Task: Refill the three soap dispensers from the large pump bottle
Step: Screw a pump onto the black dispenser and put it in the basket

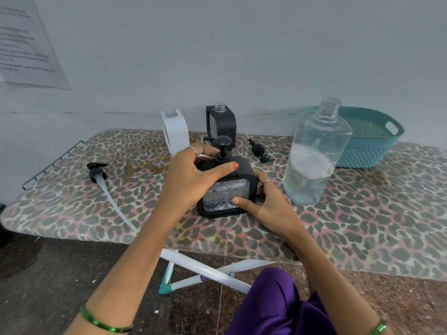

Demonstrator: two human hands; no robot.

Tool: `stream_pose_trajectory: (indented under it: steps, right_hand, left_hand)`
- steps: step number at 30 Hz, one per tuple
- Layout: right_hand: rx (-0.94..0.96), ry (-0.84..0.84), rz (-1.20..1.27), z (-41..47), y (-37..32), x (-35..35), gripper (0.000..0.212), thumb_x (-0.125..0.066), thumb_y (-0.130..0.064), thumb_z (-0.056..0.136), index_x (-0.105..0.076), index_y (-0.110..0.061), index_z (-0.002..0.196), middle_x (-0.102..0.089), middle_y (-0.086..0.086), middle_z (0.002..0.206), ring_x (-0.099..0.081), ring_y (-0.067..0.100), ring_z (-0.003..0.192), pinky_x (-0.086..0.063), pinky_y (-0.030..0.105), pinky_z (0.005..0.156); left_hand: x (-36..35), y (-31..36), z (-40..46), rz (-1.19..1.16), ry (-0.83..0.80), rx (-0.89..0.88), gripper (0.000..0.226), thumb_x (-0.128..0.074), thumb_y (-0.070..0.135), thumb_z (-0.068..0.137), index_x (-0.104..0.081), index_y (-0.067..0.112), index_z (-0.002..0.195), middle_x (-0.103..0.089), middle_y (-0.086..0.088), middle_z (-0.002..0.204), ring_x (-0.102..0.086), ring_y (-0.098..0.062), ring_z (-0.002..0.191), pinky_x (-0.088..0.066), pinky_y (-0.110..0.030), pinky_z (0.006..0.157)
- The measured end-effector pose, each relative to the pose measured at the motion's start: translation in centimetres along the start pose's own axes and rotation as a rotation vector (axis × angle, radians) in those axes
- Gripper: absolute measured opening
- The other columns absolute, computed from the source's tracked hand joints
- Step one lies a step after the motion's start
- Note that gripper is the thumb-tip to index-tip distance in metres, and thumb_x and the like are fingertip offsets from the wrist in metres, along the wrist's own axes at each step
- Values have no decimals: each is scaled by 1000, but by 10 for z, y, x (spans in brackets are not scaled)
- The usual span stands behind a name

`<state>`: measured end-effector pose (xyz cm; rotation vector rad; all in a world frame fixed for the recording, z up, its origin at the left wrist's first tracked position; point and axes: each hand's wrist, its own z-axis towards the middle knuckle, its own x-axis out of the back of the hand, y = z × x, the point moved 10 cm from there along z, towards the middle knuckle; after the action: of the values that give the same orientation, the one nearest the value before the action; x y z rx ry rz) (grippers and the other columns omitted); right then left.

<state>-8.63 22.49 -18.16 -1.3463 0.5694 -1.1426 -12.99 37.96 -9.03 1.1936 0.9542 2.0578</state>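
Note:
A black-framed soap dispenser [226,198] with a clear patterned front stands at the middle of the board. Its black pump [223,148] sits in its neck. My left hand [193,176] wraps the top of this dispenser around the pump collar. My right hand [263,201] holds its lower right side, thumb on the front. Behind stand a white dispenser [176,131] and a second black dispenser [221,122], both with open necks. The large clear bottle [314,155], uncapped and partly filled with foamy liquid, stands to the right.
The large pump with its long tube [106,187] lies on the left of the leopard-print ironing board [362,226]. A small black pump [260,152] lies behind the held dispenser. A teal basket [372,151] sits at the back right against the wall.

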Motion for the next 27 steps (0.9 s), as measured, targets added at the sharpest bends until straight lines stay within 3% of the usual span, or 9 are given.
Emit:
stream_pose_trajectory:
  steps: [4, 11, 15, 21, 25, 27]
  right_hand:
    - [10, -8, 2, 1, 0, -1, 61, -76, -23, 82, -40, -33, 130, -64, -11, 113, -64, -5, 93, -47, 7, 74]
    - [29, -3, -1, 3, 1, -1, 59, -76, -22, 82, -43, -36, 129, -66, -14, 111, -65, -2, 94, -49, 10, 77]
    - [36, -4, 3, 5, 4, 0, 60, -77, -22, 80, -44, -41, 127, -69, -9, 110, -65, 8, 101, -52, 24, 88]
    - [50, 0, 24, 4, 3, 1, 58, -76, -16, 82, -46, -47, 120, -70, -16, 102, -66, 1, 96, -50, 12, 79]
    - [46, -1, 15, 5, 3, 1, 58, -76, -18, 81, -45, -47, 121, -70, -17, 98, -66, 0, 93, -50, 11, 77]
    - [42, -3, 17, 6, 3, 1, 59, -76, -17, 81, -47, -39, 127, -70, -21, 97, -66, -3, 93, -49, 9, 76]
  left_hand:
    - [-1, 1, 2, 11, -44, -11, 30, -80, 41, 71, -65, 33, 95, -66, 16, 98, -60, 5, 96, -38, 3, 71]
    - [-1, 8, 0, 12, -42, -72, 29, -79, 30, 77, -66, 25, 102, -60, 23, 98, -57, 8, 91, -36, 6, 73]
    - [-2, 12, 3, 76, -79, -124, 38, -75, 30, 80, -70, 12, 114, -68, 4, 117, -61, -8, 103, -41, -7, 86]
    - [-5, 14, 6, 27, -168, -146, 38, -75, 22, 81, -70, 10, 116, -68, -2, 121, -59, -10, 118, -43, -22, 102]
    - [-7, 12, 8, 4, -211, -149, 37, -75, 21, 81, -70, 13, 117, -68, 1, 120, -58, -7, 116, -42, -11, 96]
    - [-9, 10, 9, -5, -236, -141, 36, -75, 22, 81, -70, 16, 117, -68, 3, 121, -58, -4, 114, -41, -5, 92]
